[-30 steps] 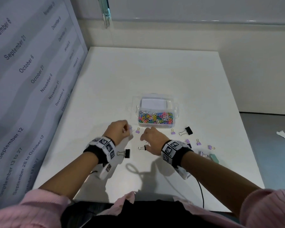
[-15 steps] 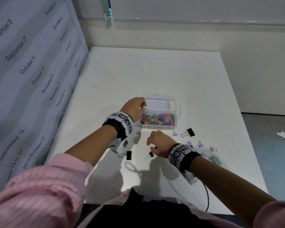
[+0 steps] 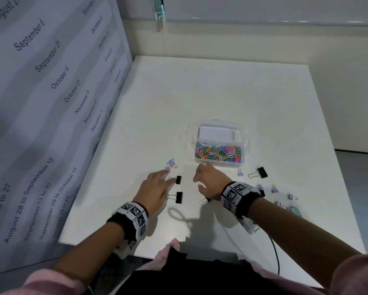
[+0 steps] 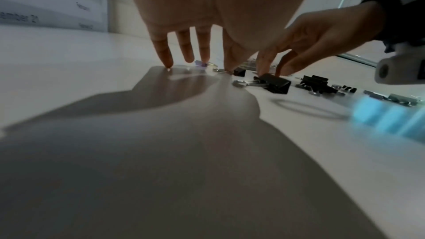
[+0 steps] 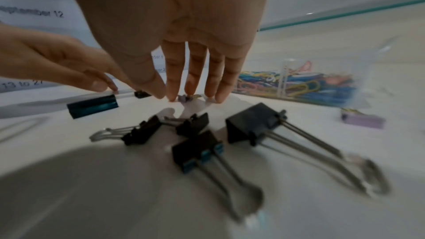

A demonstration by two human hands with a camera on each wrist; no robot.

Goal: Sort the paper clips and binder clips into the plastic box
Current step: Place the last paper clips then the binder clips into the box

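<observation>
The clear plastic box (image 3: 243, 145) stands mid-table, its near compartment full of coloured paper clips (image 3: 218, 153) (image 5: 299, 84). My left hand (image 3: 168, 176) (image 4: 195, 61) is open, its straight fingertips on the table beside a small purple binder clip (image 3: 172, 167) (image 4: 201, 64) and a small black binder clip (image 3: 178, 179). My right hand (image 3: 197, 179) (image 5: 184, 92) is open just in front of the box, fingers pointing down at the table and holding nothing. More black binder clips (image 3: 179, 197) (image 5: 253, 124) lie between and below my hands.
Right of the box lie a large black binder clip (image 3: 260, 172), several small purple ones (image 3: 240, 172) and a teal block (image 3: 294, 210). A printed wall panel (image 3: 51, 103) borders the table's left side. A cable (image 3: 274, 252) hangs off the near edge.
My left hand, which was up at the box's left corner half a second ago, has come back down to the table by the purple clip. My right hand has edged toward the box.
</observation>
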